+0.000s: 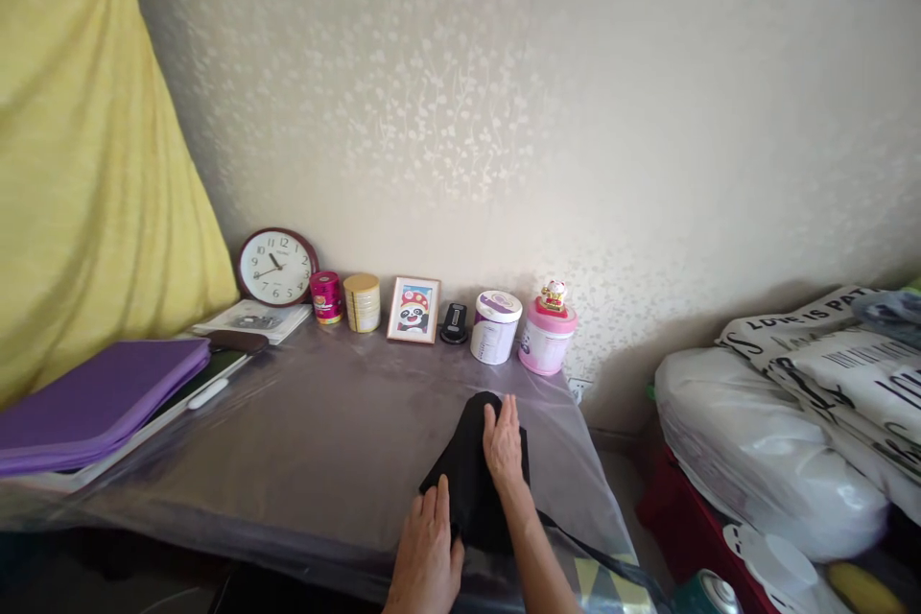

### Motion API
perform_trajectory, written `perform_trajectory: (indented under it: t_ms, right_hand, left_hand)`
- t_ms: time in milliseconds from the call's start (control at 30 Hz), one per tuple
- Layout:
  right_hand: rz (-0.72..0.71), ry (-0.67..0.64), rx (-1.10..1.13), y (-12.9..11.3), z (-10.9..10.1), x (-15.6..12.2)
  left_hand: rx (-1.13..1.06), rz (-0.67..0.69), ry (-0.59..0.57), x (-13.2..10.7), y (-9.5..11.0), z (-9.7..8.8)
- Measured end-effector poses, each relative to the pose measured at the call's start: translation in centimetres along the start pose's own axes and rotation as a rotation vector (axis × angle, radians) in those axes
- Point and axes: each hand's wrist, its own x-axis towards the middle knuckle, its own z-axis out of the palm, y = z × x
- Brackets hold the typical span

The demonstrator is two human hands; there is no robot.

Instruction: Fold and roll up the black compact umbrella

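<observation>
A black piece of cloth [471, 470], perhaps a folded bag or apron, lies near the front right of the table. A long dark strap [586, 549] trails from it toward the table's right corner. My right hand [505, 451] rests on the upper right part of the cloth, fingers stretched out. Lower down, my left hand [430, 542] touches the cloth's left edge with its fingers extended and the thumb apart. Part of the cloth is hidden under my right hand and forearm.
Along the wall stand a clock [278, 267], a magenta tin [326, 297], a yellow-lidded canister [362, 304], a framed panda picture [413, 310], a white tub [496, 328] and a pink-lidded tub [547, 345]. Purple folders [107, 398] lie left. Bagged bedding [769, 441] is piled right.
</observation>
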Motion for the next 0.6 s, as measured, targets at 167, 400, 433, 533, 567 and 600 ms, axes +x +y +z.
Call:
perform_trajectory:
  t_ms: [167, 400, 433, 533, 567, 600]
  right_hand:
    - [-0.033, -0.081, 0.050, -1.8, -0.1, -5.8]
    - [0.094, -0.031, 0.104, -1.3, -0.5, -4.0]
    - [0.094, -0.035, 0.095, -1.4, -0.5, -3.9]
    - [0.103, -0.061, 0.069, -1.6, -0.5, -4.6]
    - [0.108, -0.066, 0.068, -1.6, -0.5, -4.9]
    - [0.113, -0.069, 0.069, -1.6, -0.5, -5.1]
  left_hand:
    - [0.024, 0.008, 0.037, 0.1, 0.1, 0.7]
    - [-0.052, -0.029, 0.019, -0.6, 1.1, 1.0]
    - [-0.060, -0.028, 0.023, -0.7, 1.1, 1.0]
    - [-0.154, 0.018, 0.027, -1.2, 0.4, 1.0]
    - [-0.224, 0.051, 0.028, -1.5, -0.1, 1.0]
    - [-0.315, 0.089, 0.031, -1.7, -0.8, 1.0]
